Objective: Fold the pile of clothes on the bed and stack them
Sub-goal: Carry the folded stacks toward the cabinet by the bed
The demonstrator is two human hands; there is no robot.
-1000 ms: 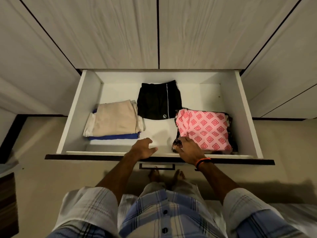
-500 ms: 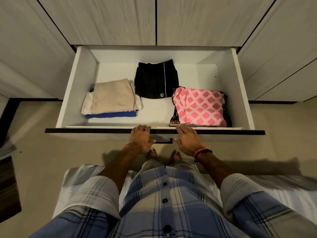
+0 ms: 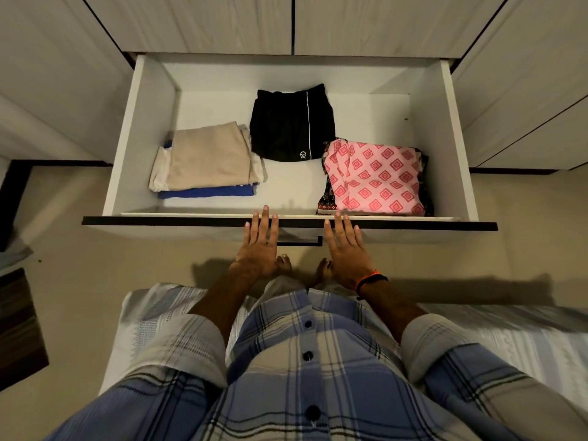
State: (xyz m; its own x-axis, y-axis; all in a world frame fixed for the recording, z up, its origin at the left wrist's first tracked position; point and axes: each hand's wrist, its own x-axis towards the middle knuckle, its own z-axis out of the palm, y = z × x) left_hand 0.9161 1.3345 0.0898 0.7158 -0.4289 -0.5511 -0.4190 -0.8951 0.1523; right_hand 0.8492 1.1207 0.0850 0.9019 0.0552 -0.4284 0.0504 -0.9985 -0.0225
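Both hands flat on the front of the open white wardrobe drawer [image 3: 461, 138].
Left hand [image 3: 259, 246] and right hand [image 3: 345, 248], fingers straight and spread, should push evenly; beige-and-blue stack [image 3: 206, 163], black shorts [image 3: 291, 122] and pink diamond-print stack [image 3: 378, 178] lie inside, below the rim, clear of closing.

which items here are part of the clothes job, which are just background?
Job:
beige and blue stack
black shorts
pink patterned stack
drawer
left hand and right hand, fingers straight on the drawer front

Background:
wardrobe doors
floor
wristband
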